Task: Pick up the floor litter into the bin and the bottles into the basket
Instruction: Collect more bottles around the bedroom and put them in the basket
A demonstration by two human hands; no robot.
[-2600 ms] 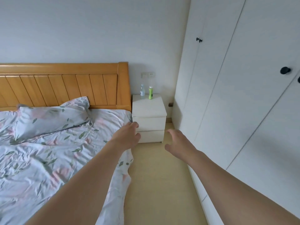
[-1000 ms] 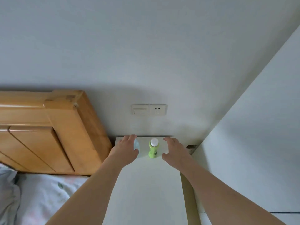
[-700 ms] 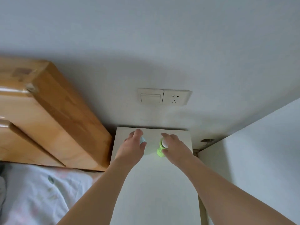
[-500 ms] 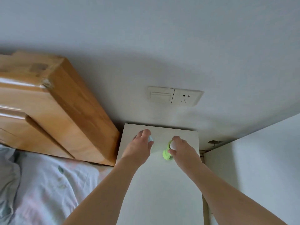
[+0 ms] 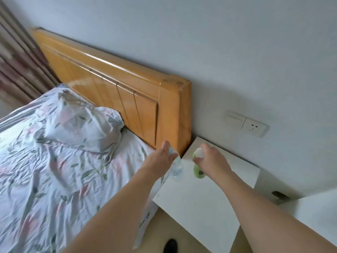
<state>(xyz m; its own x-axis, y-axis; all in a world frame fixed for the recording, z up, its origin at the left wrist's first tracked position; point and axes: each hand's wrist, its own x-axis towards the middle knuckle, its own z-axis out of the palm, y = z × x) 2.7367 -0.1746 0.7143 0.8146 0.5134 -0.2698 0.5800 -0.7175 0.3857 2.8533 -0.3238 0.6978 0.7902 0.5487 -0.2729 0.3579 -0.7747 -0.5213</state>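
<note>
My left hand (image 5: pixel 160 158) grips a clear plastic water bottle (image 5: pixel 176 169) by its top, at the left edge of the white bedside table (image 5: pixel 197 201); whether the bottle touches the table I cannot tell. My right hand (image 5: pixel 212 161) grips a green bottle with a white cap (image 5: pixel 198 170) from above, over the table's back part. Both bottles hang below the fingers, roughly upright. No bin and no basket are in view.
A wooden headboard (image 5: pixel 118 92) and a bed with floral sheets and a pillow (image 5: pixel 78 125) lie to the left. A wall switch and socket (image 5: pixel 247 123) sit above the table. A white wardrobe side (image 5: pixel 317 210) stands at right. A dark shoe tip (image 5: pixel 170 245) shows on the floor.
Both hands reached the table and closed on the two bottles. The view has since swung left, bringing the bed and pillow into sight, and the clear bottle now sits at the table's left edge.
</note>
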